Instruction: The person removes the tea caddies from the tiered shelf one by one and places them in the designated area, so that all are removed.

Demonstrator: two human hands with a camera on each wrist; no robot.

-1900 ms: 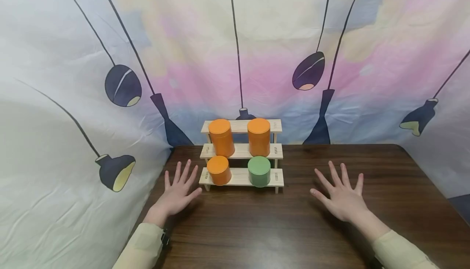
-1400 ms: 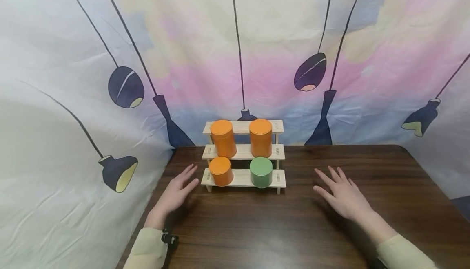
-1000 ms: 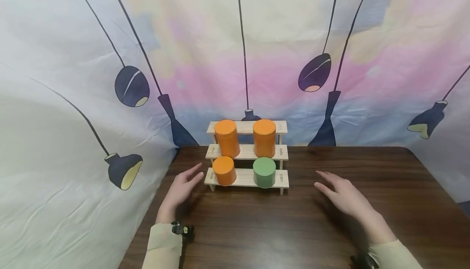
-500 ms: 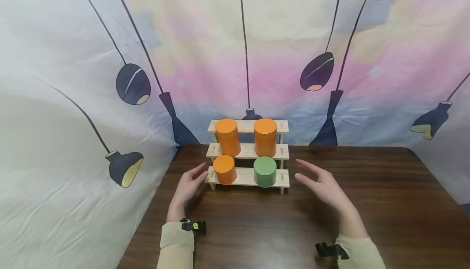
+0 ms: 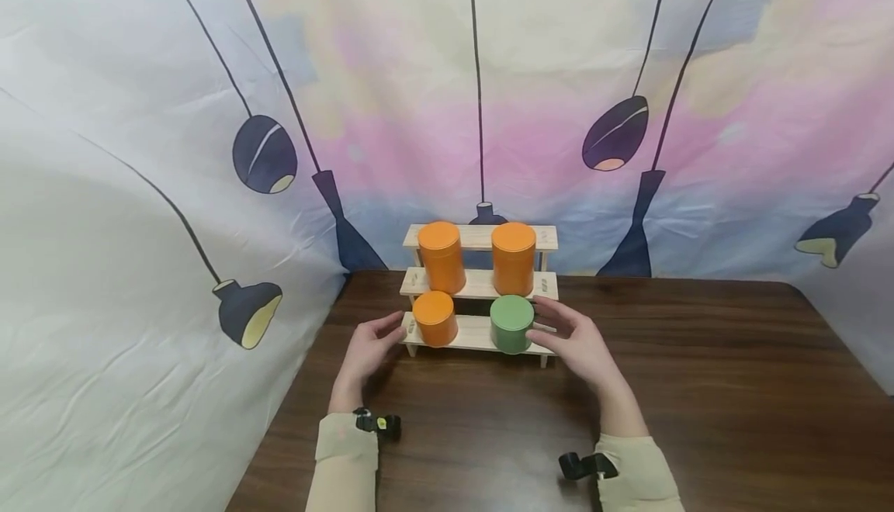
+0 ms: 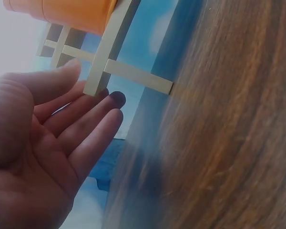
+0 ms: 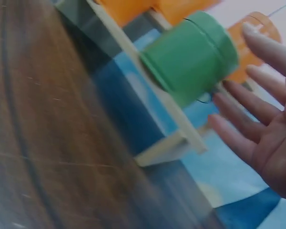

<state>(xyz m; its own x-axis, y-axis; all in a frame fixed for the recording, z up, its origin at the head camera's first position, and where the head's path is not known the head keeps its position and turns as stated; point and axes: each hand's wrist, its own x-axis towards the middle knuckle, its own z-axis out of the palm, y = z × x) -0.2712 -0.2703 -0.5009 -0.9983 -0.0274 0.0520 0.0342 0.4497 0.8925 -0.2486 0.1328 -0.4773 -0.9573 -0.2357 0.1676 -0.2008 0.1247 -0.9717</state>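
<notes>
A three-tier wooden stand (image 5: pixel 475 331) bears several round lidded tins. On its lowest tier are a short orange tin (image 5: pixel 434 318) at the left and a green tin (image 5: pixel 512 324) at the right; two tall orange tins (image 5: pixel 442 257) stand on the middle tier. My right hand (image 5: pixel 576 347) is at the green tin's right side, thumb in front and fingers behind; the right wrist view shows a gap between the palm and the green tin (image 7: pixel 190 57). My left hand (image 5: pixel 368 351) is at the left end of the lowest tier, its fingers loosely bent around that end without a grip.
The stand is on a dark brown wooden table (image 5: pixel 698 388), close to its back edge. Behind hangs a pastel cloth (image 5: pixel 545 46) printed with dark lamps. A black wrist camera (image 5: pixel 380 424) sits on the left sleeve, another camera (image 5: pixel 583 465) on the right.
Both hands have moved inward from spread positions on either side. The right hand came left to the green tin, the left hand to the stand's left end. The tins stay on their tiers.
</notes>
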